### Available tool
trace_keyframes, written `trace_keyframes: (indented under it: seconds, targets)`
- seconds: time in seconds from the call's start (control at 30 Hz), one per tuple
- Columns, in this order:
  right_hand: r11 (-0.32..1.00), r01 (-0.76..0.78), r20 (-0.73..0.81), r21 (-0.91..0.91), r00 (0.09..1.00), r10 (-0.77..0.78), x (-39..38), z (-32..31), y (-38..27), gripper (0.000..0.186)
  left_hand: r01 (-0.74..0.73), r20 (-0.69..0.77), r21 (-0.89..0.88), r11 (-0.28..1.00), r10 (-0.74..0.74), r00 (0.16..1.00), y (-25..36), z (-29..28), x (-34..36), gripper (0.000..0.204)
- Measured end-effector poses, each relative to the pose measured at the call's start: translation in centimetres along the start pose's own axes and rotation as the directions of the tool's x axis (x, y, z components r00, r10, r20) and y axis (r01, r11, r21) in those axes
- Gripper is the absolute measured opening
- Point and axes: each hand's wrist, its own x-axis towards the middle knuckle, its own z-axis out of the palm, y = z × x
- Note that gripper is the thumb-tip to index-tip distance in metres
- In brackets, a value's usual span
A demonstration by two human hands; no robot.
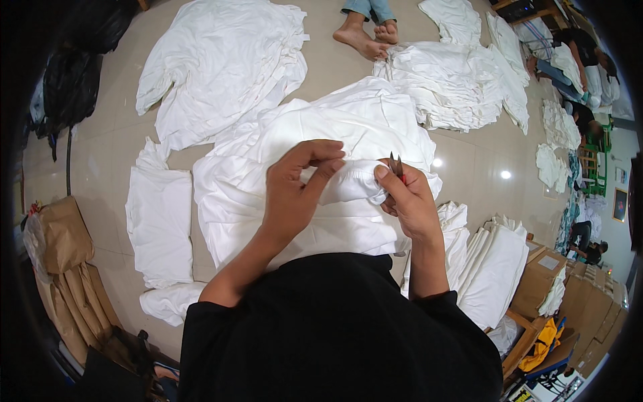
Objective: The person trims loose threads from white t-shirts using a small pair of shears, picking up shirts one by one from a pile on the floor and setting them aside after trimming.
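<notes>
A white garment (365,175) is bunched up in front of me, its gathered edge showing fine creases. My right hand (410,197) pinches that edge between thumb and fingers. The same hand carries small thread snips (396,166), their dark pointed blades sticking up past the fingers and a bit of red showing at the handle. Just left of the edge, my left hand (298,177) has its thumb and fingertips drawn together. Whatever lies between those fingertips is too small to make out. More white cloth (234,194) spreads over my lap and the floor beneath both hands.
White garment piles lie at the far left (221,60) and far right (445,84). Folded white cloth (159,224) sits on my left, with another stack (492,268) on my right. Ahead are a person's bare feet (362,40). Cardboard boxes (539,278) stand at the right.
</notes>
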Motion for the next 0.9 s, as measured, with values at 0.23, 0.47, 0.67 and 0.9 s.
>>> trace_keyframes:
  seconds: [0.23, 0.47, 0.67, 0.9]
  targets:
    - [0.998, 0.029, 0.039, -0.049, 0.999, -0.027, 0.2, -0.1, 0.3, 0.017, -0.166, 0.035, 0.244, 0.956, 0.162, 0.986, 0.9, 1.4, 0.4, 0.009]
    - [0.994, 0.039, 0.028, -0.099, 0.999, -0.036, 0.0, 0.1, 0.0, 0.024, 0.069, 0.088, 0.030, 0.997, -0.071, 0.994, 1.9, 0.2, 0.8, 0.006]
    - [0.999, 0.032, 0.050, 0.018, 0.998, -0.033, -0.5, 0.3, -1.2, 0.026, 0.157, 0.147, -0.041, 0.987, -0.150, 0.978, 3.1, 0.0, 0.9, 0.005]
    - [0.825, 0.243, -0.075, -0.510, 0.943, -0.324, -2.1, 0.6, -0.6, 0.032, 0.048, 0.152, 0.039, 0.998, -0.054, 0.987, 4.4, 0.5, 0.9, 0.003]
